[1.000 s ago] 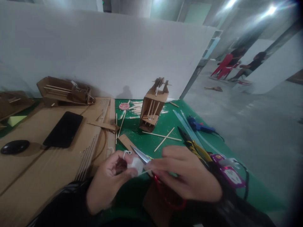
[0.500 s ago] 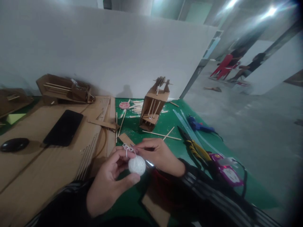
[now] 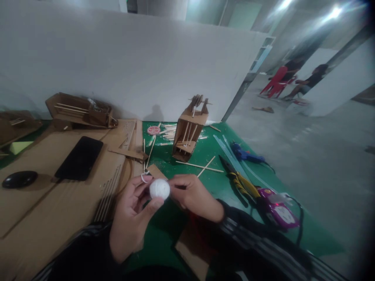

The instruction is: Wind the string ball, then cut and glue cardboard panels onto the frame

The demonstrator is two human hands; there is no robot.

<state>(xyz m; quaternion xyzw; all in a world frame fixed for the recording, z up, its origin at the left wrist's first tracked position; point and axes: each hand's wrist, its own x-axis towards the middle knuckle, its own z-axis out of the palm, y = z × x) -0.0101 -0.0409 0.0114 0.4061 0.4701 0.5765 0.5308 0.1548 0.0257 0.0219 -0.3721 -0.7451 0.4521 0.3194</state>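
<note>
Left hand (image 3: 127,218) bare; behind its grip, left sleeve (image 3: 84,251) black, faint pale stripes along outer side. Right hand (image 3: 191,195) bare; behind its grip, right sleeve (image 3: 263,248) black, grey stripes lengthwise from cuff.

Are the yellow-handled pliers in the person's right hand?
No, the pliers lie on the green table, apart from the right hand.

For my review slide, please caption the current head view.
Over a green table, the left hand holds a white ball, the right hand close beside it, a cardboard model standing beyond.
</note>
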